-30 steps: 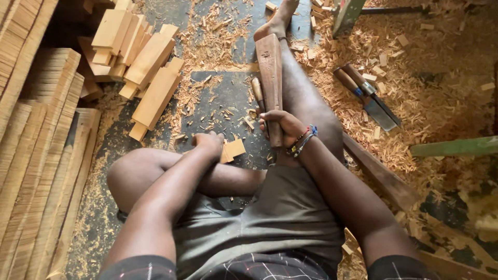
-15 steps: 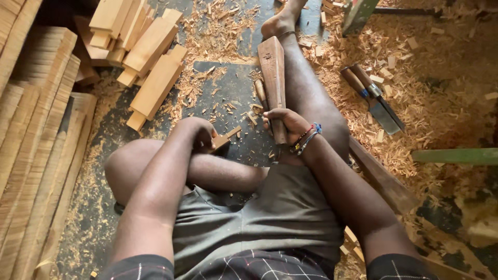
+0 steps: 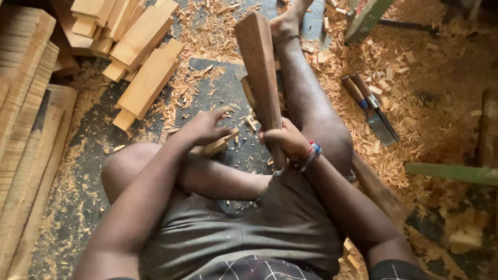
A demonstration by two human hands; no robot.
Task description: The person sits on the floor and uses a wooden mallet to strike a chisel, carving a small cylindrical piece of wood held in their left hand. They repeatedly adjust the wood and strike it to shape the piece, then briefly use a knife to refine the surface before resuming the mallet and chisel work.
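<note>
I sit on the floor with my right leg stretched out and my left leg folded. My right hand (image 3: 284,142) grips the lower end of a long brown wooden mallet (image 3: 259,72), which is raised and points away from me. My left hand (image 3: 203,128) rests on a small light wood block (image 3: 220,145) lying on the dark floor by my folded shin, fingers spread over it. A beaded bracelet sits on my right wrist.
A heap of cut light wood blocks (image 3: 137,57) lies at the upper left, with stacked thin boards (image 3: 23,103) along the left edge. Two chisels (image 3: 371,106) lie in wood shavings to the right. Green wooden bars (image 3: 451,172) stand at right and top.
My right hand has lifted the mallet off my leg so that its head rises toward the camera. My left hand has shifted on the small block and its fingers have spread.
</note>
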